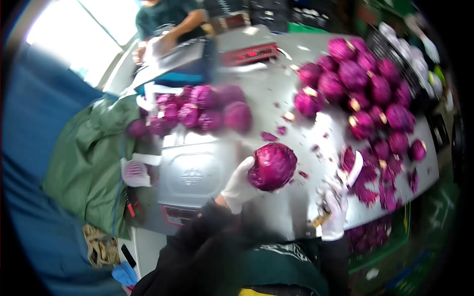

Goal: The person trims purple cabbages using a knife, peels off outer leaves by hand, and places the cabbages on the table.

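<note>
My left hand (240, 185), in a white glove, grips a round red cabbage (272, 166) from its left side, just over the metal table (276, 207). My right hand (335, 209), also gloved in white, is closed around a knife (321, 220); the brown end of its handle sticks out below the palm, and a pale, blurred blade seems to point up and away. Beside that hand lie loose purple cabbage leaves (365, 190). Small leaf scraps are scattered between the two hands.
Many red cabbages (353, 74) are heaped at the right, more (210, 118) at the left. A flat-topped scale (195, 170) stands left of my arm; a red-display scale (252, 53) sits farther back. Another person (168, 24) works across the table. A green crate (380, 241) is below right.
</note>
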A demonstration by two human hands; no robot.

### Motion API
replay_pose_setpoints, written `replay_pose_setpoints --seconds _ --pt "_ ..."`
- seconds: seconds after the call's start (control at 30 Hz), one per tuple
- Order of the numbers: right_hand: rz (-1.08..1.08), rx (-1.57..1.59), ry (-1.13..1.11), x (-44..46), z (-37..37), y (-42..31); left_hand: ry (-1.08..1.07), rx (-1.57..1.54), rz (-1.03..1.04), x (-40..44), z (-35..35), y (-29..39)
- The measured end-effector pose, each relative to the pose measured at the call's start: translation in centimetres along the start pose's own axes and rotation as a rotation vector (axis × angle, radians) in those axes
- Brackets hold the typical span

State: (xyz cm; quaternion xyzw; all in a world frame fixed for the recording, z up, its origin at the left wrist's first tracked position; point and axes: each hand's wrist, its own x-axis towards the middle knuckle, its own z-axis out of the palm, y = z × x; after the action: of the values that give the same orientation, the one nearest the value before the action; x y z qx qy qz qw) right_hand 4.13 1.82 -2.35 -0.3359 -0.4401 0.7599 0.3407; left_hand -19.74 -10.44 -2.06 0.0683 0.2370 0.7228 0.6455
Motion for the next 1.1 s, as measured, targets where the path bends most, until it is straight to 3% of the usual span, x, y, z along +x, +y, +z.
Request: replay_pose_setpoints --seconds 0.1,0.17,0.23,0.37,0.43,0.47,0.5,0.57,0.63,0.7,0.77,0.8,0.83,0.9,0.97,1.0,1.03,1.07,1.1 --pt "0.066 -0.020 0.097 0.7 -0.9 1.8 0.217 0.505 0.527 -0.9 2.4 8.3" --pt "0.098 -0.017 0.053 0.9 -1.4 2.4 0.334 0.888 0.727 -0.7 -0.6 14.9" --pt "0.136 0.012 0.128 1.0 -1.2 3.3 0.670 1.131 0.960 0.2 -4.8 20.4" --pt "0.169 -0.004 0.095 1.2 -2.6 5.6 1.195 1.463 1.086 1.2 -11.0 28.4" --pt "0.217 -0.051 0.117 1.0 -2.3 5.7 1.471 1.781 1.155 2.6 -18.6 32.7" --pt "0.247 -0.084 0.133 0.9 -2.0 5.4 1.542 1.791 1.139 2.2 -14.0 31.2" --pt "0.282 -0.071 0.122 0.7 -2.1 5.3 1.682 1.978 1.344 2.5 -15.4 32.9" --pt "0.296 -0.105 0.119 0.7 -1.9 4.9 1.692 2.013 1.357 3.3 -19.2 35.7" --pt "0.326 -0.149 0.146 0.8 -1.9 4.7 1.693 2.144 1.148 3.3 -18.8 37.1" --pt "0.340 -0.113 0.166 1.0 -1.9 4.8 1.936 2.081 0.869 3.8 -20.1 39.3" --pt "0.360 -0.126 0.101 1.7 -2.4 5.1 2.001 1.988 0.699 3.6 -23.4 42.4" --pt "0.363 -0.119 0.085 2.1 -2.6 5.3 2.199 1.835 0.287 5.1 -15.7 39.0" --pt "0.367 -0.109 0.067 2.8 -2.6 5.4 2.118 1.993 0.290 5.9 -14.4 39.1" --pt "0.321 -0.108 0.016 4.4 -2.3 5.7 1.757 2.468 0.740 9.6 -15.5 39.1" --pt "0.224 -0.137 -0.033 6.7 -3.1 6.9 1.004 2.187 0.968 14.7 -8.1 31.4" --pt "0.175 -0.161 -0.023 8.1 -4.1 7.9 0.648 1.985 0.943 16.8 -4.2 26.6" --pt "0.105 -0.179 0.002 8.9 -4.9 8.0 0.426 1.856 0.808 19.1 -2.7 22.9" --pt "0.036 -0.198 0.029 9.8 -5.6 8.1 0.212 2.059 0.753 21.7 -3.0 20.3" --pt "-0.054 -0.210 0.074 10.6 -6.2 7.6 0.053 1.976 0.563 23.6 -2.6 17.0"
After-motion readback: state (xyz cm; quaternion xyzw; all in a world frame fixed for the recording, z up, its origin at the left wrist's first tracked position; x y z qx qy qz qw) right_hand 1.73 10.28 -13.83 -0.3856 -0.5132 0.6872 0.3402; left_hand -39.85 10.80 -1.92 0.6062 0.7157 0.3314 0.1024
